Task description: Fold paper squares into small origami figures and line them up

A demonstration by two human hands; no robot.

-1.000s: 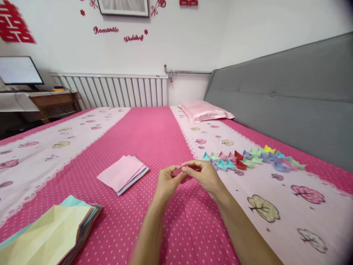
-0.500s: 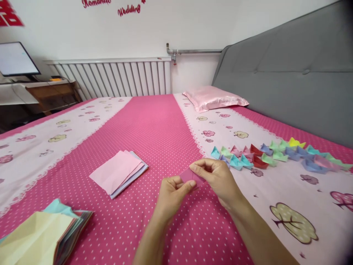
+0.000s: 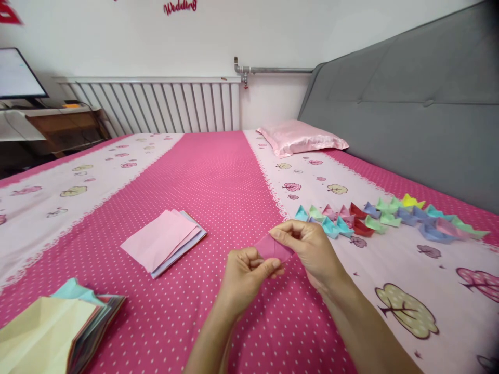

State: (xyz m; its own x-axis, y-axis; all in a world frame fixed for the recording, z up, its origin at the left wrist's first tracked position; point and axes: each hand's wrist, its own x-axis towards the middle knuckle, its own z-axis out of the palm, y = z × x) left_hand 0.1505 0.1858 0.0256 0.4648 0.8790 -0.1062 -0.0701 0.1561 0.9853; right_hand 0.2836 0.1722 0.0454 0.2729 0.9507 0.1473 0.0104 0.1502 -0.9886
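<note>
Between my hands is a small folded piece of dark pink paper [image 3: 270,246], held just above the bedspread. My left hand [image 3: 249,275] grips its lower left part, thumb on top and fingers curled beneath. At its upper right side my right hand [image 3: 307,246] pinches the paper between thumb and fingers. Part of the paper is hidden by the fingers. Just beyond my right hand, several folded paper boats [image 3: 362,225] in blue, green, red, pink and yellow stand in rows.
On the left lies a stack of pink and lilac paper sheets [image 3: 159,239]. Nearer, a thicker pile of creased papers [image 3: 47,327] has a cream sheet on top. A pink pillow [image 3: 300,137] rests by the grey headboard [image 3: 409,109]. A white radiator [image 3: 156,106] stands along the wall.
The view has shifted slightly, so the surroundings sit a little further left. My left fingers have moved a little on the paper; both hands still hold it.
</note>
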